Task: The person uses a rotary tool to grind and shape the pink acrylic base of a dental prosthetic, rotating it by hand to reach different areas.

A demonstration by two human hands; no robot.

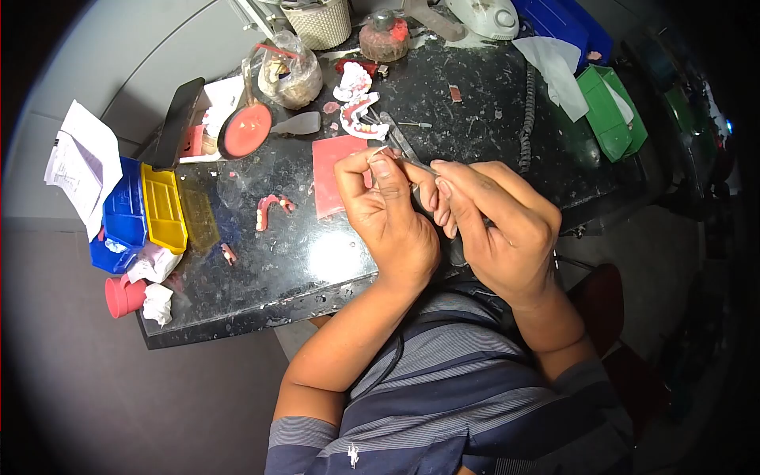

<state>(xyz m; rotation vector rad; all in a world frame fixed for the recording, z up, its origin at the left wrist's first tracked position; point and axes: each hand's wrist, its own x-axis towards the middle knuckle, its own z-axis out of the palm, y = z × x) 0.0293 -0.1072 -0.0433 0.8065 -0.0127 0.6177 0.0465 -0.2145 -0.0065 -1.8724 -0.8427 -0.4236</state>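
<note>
My left hand (396,218) is raised over the front of the bench, thumb and forefinger pinched on a small pale piece, too small to name. Close at its right, my right hand (511,226) is closed round a thin metal hand tool (417,165), its tip reaching the left fingertips. Under and beside the left hand lies a sheet of pink wax (328,186). Behind the hands are a dental model with teeth and pink wax (352,119) and a second pale model (353,81). A pink denture piece with teeth (271,212) rests to the left.
A round pan of pink wax (247,131) and a plastic-bagged container (291,75) stand back left. Yellow bin (165,210), blue bin (125,210) and red mug (125,297) line the left edge. A green bin (609,115) and coiled cord (526,119) are at right.
</note>
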